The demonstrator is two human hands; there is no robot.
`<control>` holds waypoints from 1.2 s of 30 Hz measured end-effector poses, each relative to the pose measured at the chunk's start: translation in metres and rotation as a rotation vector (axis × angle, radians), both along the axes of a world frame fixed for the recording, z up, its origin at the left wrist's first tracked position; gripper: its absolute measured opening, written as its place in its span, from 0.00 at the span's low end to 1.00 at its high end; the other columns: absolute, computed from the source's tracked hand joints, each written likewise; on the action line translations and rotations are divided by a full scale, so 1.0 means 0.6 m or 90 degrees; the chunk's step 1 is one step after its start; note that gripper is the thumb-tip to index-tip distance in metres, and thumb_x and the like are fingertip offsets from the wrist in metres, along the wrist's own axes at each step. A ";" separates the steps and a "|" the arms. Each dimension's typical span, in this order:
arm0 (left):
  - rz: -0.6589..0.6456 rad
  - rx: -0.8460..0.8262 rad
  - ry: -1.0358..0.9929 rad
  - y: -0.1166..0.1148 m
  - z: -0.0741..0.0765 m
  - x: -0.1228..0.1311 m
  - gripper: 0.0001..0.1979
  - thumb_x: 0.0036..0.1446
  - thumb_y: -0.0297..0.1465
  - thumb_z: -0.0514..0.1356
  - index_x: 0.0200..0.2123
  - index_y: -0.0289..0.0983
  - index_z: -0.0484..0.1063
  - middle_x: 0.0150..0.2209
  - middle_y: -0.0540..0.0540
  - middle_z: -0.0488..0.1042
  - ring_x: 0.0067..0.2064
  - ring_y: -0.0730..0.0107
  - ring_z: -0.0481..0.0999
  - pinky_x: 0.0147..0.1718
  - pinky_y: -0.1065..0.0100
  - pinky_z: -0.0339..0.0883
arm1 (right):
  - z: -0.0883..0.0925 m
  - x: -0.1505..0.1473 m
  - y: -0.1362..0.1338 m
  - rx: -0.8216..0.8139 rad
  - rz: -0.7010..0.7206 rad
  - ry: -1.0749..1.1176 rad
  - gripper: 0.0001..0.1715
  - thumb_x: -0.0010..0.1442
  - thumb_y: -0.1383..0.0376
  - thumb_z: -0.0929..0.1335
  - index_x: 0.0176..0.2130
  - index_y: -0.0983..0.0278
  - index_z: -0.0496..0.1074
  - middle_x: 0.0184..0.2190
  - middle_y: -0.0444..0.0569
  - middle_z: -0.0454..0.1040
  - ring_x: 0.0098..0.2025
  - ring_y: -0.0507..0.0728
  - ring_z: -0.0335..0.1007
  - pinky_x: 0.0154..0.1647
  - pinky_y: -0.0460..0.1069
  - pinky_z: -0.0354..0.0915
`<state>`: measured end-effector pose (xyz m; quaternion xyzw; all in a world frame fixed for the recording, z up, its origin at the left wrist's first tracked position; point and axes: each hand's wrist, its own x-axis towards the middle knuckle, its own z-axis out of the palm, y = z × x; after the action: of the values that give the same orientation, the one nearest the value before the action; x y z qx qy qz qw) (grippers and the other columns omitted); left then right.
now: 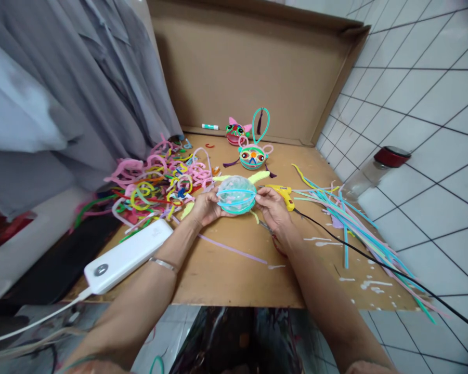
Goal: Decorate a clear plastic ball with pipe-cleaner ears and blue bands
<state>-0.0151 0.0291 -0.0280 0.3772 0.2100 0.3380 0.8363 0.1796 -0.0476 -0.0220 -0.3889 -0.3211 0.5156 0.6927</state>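
A clear plastic ball (234,184) is held up over the table, with light-blue pipe cleaners (237,192) running across its front and a green one along its lower edge. My left hand (207,209) is closed on its left side. At the right side, the fingers of my right hand (273,205) pinch the edge where the blue pipe cleaners meet. Fuzzy yellow-green strips (259,177) lie behind the ball. Partly hidden under my right hand are scissors (278,245) with red handles. A yellow glue gun (284,195) lies just beyond that hand.
Tangled pipe cleaners (140,192) heap at the left, beside a white power bank (128,257). Straight pipe cleaners (359,234) lie at the right under a black cord (335,240). A red-lidded jar (368,176) stands by the tiled wall. Two decorated animal-face figures (252,157) sit behind.
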 end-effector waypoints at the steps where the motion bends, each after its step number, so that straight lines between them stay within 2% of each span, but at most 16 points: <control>1: -0.001 0.001 -0.002 0.001 -0.001 0.000 0.39 0.33 0.23 0.55 0.55 0.40 0.67 0.45 0.42 0.79 0.45 0.49 0.80 0.46 0.39 0.73 | 0.001 0.000 0.000 0.003 -0.006 -0.007 0.16 0.37 0.69 0.80 0.26 0.61 0.74 0.25 0.39 0.72 0.28 0.48 0.66 0.31 0.46 0.63; 6: -0.008 0.002 -0.004 0.005 -0.007 -0.001 0.40 0.33 0.23 0.55 0.56 0.41 0.65 0.44 0.43 0.80 0.45 0.50 0.80 0.44 0.40 0.75 | 0.001 -0.004 0.001 0.024 -0.029 -0.026 0.15 0.35 0.67 0.80 0.25 0.61 0.75 0.25 0.40 0.73 0.29 0.49 0.66 0.33 0.46 0.64; 12: -0.023 -0.001 -0.005 0.002 -0.002 0.000 0.40 0.34 0.24 0.55 0.57 0.40 0.63 0.45 0.43 0.79 0.43 0.52 0.81 0.43 0.40 0.76 | 0.003 -0.013 0.002 0.045 -0.113 -0.121 0.11 0.38 0.63 0.77 0.26 0.61 0.76 0.26 0.41 0.75 0.30 0.52 0.68 0.34 0.48 0.66; 18: 0.069 0.007 0.043 -0.009 0.010 0.008 0.35 0.31 0.23 0.55 0.50 0.40 0.64 0.42 0.46 0.78 0.40 0.56 0.81 0.39 0.44 0.78 | -0.002 -0.016 0.002 0.106 -0.241 -0.335 0.05 0.46 0.63 0.71 0.27 0.61 0.77 0.28 0.44 0.75 0.32 0.54 0.70 0.38 0.51 0.68; 21: 0.141 0.032 0.094 -0.016 0.018 0.014 0.32 0.29 0.24 0.55 0.45 0.39 0.65 0.40 0.48 0.77 0.40 0.56 0.80 0.38 0.47 0.79 | -0.012 -0.012 0.005 0.116 -0.278 -0.426 0.07 0.50 0.64 0.68 0.29 0.61 0.77 0.31 0.47 0.77 0.36 0.57 0.71 0.43 0.53 0.68; 25: 0.216 0.072 0.141 -0.023 0.028 0.019 0.29 0.29 0.26 0.56 0.42 0.40 0.64 0.39 0.51 0.75 0.38 0.61 0.78 0.38 0.52 0.79 | -0.022 -0.008 0.008 0.119 -0.252 -0.451 0.11 0.52 0.62 0.67 0.33 0.61 0.79 0.36 0.49 0.79 0.43 0.59 0.73 0.50 0.56 0.67; 28: 0.231 0.082 0.159 -0.022 0.029 0.020 0.29 0.29 0.27 0.56 0.42 0.41 0.63 0.38 0.52 0.74 0.35 0.65 0.76 0.36 0.56 0.78 | -0.019 -0.010 0.005 0.127 -0.200 -0.432 0.13 0.53 0.58 0.70 0.37 0.61 0.79 0.41 0.50 0.79 0.46 0.60 0.73 0.48 0.55 0.68; 31: 0.255 0.107 0.167 -0.017 0.024 0.020 0.29 0.29 0.27 0.55 0.42 0.41 0.64 0.38 0.52 0.73 0.35 0.67 0.74 0.35 0.59 0.77 | -0.014 -0.015 -0.001 0.120 -0.174 -0.436 0.20 0.52 0.53 0.73 0.41 0.61 0.79 0.45 0.52 0.78 0.47 0.60 0.73 0.48 0.55 0.68; 36: 0.268 0.231 0.200 -0.011 0.005 0.018 0.29 0.33 0.29 0.55 0.45 0.41 0.65 0.42 0.50 0.74 0.41 0.64 0.73 0.38 0.63 0.73 | -0.021 -0.018 0.000 0.077 -0.172 -0.425 0.27 0.49 0.48 0.75 0.43 0.63 0.77 0.42 0.53 0.79 0.44 0.60 0.73 0.47 0.56 0.69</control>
<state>-0.0045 0.0225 -0.0252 0.5158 0.3462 0.4735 0.6245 0.1688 -0.0477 -0.0348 -0.5334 -0.5048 0.2440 0.6334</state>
